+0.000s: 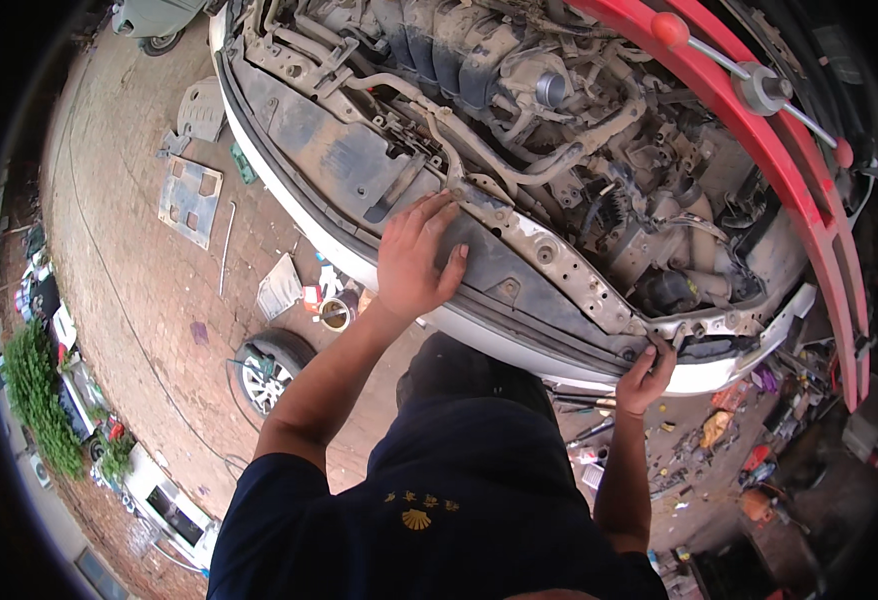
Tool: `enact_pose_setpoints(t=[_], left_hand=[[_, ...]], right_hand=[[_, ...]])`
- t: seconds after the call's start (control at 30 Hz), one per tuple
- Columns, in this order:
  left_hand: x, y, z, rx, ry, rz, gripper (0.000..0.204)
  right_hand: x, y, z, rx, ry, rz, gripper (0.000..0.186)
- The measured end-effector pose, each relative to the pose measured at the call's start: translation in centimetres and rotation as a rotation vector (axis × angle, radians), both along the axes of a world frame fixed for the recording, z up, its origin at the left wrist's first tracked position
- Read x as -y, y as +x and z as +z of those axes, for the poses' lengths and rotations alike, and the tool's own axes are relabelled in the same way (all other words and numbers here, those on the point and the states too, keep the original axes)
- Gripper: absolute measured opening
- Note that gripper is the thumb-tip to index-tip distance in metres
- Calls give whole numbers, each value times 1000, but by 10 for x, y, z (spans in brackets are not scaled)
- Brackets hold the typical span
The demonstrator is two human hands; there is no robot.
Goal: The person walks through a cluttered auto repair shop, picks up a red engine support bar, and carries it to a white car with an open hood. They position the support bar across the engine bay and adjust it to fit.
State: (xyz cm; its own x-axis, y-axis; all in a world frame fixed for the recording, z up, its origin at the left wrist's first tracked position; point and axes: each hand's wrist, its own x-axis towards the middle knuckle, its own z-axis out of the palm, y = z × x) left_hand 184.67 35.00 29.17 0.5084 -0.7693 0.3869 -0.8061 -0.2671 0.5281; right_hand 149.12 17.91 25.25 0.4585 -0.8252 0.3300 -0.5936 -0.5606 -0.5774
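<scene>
My left hand [419, 255] lies on the dusty black plastic cover [319, 150] along the front of an opened car. Its fingers stretch toward the metal crossmember [549, 255], with the thumb held apart; nothing is seen in its grasp. Farther right, my right hand [647, 380] is at the crossmember's right end, just above the white bumper [499, 345]. Thumb and fingers curl together there, and whatever they pinch is too small or hidden to make out. Beyond both hands sits the exposed, dirt-covered engine [459, 60].
A red two-beam support frame [789, 160] with a clamp handle [759, 88] spans the engine bay's right side. On the paving at left lie a wheel [271, 370], an open can [339, 312] and a flat metal plate [191, 200]. Scattered tools and parts [729, 430] cover the ground at right.
</scene>
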Motion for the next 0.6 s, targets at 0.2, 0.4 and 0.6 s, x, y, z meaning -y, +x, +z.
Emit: enact_pose_setpoints(t=[0.2,0.4,0.6], left_hand=[[-12,9,-5,-50,-178,0,48],[-18,14,-5,-156,-296,-24,46],[-54,70,104,-498,-952,23,54]], right_hand=[[-4,11,7,-125,-29,12,23],[-5,12,8,-192,-65,20,24],[-7,13,12,-171,-67,-4,22]])
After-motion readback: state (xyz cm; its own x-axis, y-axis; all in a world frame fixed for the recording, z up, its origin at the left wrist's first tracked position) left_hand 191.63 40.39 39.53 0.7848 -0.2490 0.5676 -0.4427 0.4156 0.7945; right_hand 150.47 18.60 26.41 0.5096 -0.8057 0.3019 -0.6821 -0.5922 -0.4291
